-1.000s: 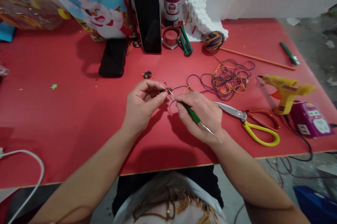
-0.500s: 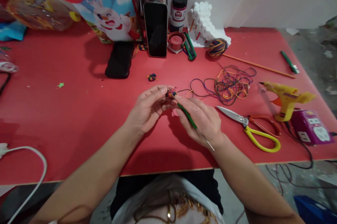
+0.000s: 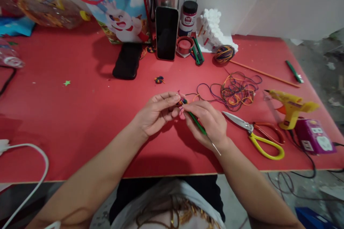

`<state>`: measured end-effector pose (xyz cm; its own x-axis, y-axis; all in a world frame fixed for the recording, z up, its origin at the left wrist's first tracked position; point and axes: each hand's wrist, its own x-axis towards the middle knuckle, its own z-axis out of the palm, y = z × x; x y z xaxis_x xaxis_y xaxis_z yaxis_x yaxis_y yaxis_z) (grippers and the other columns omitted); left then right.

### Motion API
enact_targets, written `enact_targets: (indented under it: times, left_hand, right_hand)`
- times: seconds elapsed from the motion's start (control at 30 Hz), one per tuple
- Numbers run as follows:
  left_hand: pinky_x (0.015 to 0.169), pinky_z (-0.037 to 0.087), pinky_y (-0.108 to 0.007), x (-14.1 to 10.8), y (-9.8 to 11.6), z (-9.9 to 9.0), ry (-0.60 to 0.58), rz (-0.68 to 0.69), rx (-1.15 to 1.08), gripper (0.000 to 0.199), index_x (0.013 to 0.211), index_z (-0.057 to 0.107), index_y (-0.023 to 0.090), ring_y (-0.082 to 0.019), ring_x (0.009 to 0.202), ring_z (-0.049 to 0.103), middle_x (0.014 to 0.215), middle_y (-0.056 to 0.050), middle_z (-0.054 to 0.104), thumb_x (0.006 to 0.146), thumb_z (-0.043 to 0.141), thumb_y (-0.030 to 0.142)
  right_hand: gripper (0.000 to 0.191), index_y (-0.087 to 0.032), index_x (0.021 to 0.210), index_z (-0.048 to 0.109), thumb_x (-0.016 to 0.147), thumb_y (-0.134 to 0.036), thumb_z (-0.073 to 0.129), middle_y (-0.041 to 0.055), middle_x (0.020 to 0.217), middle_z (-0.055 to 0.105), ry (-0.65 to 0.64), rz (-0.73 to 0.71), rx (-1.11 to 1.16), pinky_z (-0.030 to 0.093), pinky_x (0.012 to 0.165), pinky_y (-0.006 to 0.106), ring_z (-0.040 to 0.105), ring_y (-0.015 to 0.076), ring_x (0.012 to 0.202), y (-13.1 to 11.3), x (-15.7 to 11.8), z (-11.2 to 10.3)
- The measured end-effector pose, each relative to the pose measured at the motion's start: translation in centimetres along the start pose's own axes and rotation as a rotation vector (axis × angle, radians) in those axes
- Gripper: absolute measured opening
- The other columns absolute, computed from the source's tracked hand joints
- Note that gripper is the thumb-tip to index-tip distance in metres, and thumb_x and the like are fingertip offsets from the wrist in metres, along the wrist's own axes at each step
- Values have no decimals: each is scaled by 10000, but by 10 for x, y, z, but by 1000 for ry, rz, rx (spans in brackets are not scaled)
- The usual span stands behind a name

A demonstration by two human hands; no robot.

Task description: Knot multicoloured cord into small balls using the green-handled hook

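Note:
My left hand [image 3: 160, 111] pinches a small multicoloured crochet piece [image 3: 181, 102] between thumb and fingers, just above the table. A crochet hook [image 3: 197, 123] with a green handle is gripped in my right hand [image 3: 211, 119]; its tip meets the crochet piece, and its bare metal end points toward my wrist. From the piece, a strand runs right into a loose tangle of multicoloured yarn [image 3: 238, 91]. Beyond my hands lies another small crocheted bit [image 3: 159, 80]. Part of the piece is hidden by my fingertips.
Scissors [image 3: 252, 130], a yellow glue gun [image 3: 291, 105] and a purple box [image 3: 314, 136] are at the right. Farther back stand a phone [image 3: 166, 33], a yarn ball [image 3: 225, 54], a green cutter [image 3: 198, 51] and a printed bag [image 3: 120, 14]. A black phone-shaped object [image 3: 127, 61] lies left.
The whole view has shifted slightly. Both hands stay close together, with the crochet piece turned a little and more of it showing between the fingertips. The hook remains in my right hand.

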<state>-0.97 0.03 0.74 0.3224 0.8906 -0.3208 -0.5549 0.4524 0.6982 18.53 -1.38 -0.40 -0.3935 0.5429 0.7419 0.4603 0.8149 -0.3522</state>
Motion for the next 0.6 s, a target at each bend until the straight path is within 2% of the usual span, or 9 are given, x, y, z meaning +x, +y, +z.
enact_targets:
  times: [0.13,0.23,0.5,0.6]
  left_hand:
    - [552,564,-150,2,-1,-3,20,-15,-54,229,896,865,133,-73,597,633,818,-66,762,761,981,277]
    - [560,574,-146,3,-1,-4,64,-11,-91,162,850,846,135,-72,599,649,796,-47,756,762,959,212]
    - [513,563,-156,-2,-2,6,184,200,12,161,853,768,156,-79,582,688,839,-20,781,809,903,234]
    - [505,562,-161,-3,-3,9,215,226,41,193,856,723,164,-87,580,694,828,-9,774,806,894,237]
  right_hand:
    - [320,-205,1304,662,1002,-102,670,113,1105,825,-39,-21,-13,698,838,307,822,203,997,-2,1,1]
    - [340,-211,1324,650,1005,-90,660,108,1114,829,-48,-34,-10,695,851,302,826,202,1008,-2,2,2]
    - [311,-187,1303,649,1005,-96,662,108,1101,823,-69,-45,-85,665,784,287,809,200,958,-3,-1,4]
    - [310,-193,1316,635,1021,-99,636,108,1116,829,-74,-53,-118,657,778,282,812,197,965,-5,-1,5]
